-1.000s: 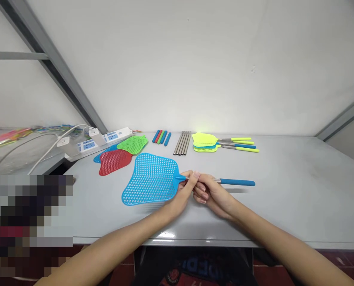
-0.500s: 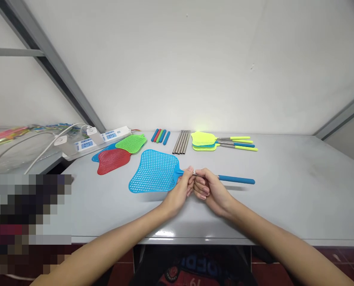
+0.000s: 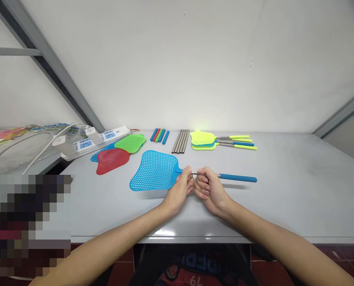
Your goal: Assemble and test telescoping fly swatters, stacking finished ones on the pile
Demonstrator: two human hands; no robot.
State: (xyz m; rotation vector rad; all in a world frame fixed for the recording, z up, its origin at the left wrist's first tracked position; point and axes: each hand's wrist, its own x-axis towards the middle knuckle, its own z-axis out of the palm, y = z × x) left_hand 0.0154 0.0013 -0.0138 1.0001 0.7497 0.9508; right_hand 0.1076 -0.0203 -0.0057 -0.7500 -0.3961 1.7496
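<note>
At the far left, a clear plastic bag (image 3: 6,137) of pink and multicoloured strips lay on a side surface, its contents too small to tell. Beside it, a white multi-socket power strip (image 3: 111,137) with white plugs and cords sat at the edge of the grey metal table (image 3: 284,198). Next came a red perforated plastic swatter head (image 3: 113,161), overlapping a blue one (image 3: 98,158) and touching a green one (image 3: 131,143).

In front, a blue plastic fly swatter (image 3: 153,171) ran almost level across the table, its broad, rounded, honeycomb-holed head pointing left. Behind it lay a row of short foam grips in blue, red and green (image 3: 159,135), then a bundle of parallel steel tubes (image 3: 180,141).

The left hand (image 3: 179,190) was closed around the narrow neck just behind the head. The right hand (image 3: 209,188) was curled around the thin steel shaft (image 3: 205,174), its knuckles just beside the left hand. A smooth blue foam grip (image 3: 238,178) stuck out to the right, beyond a stack of yellow-green swatters with steel shafts (image 3: 203,140) at the back.
</note>
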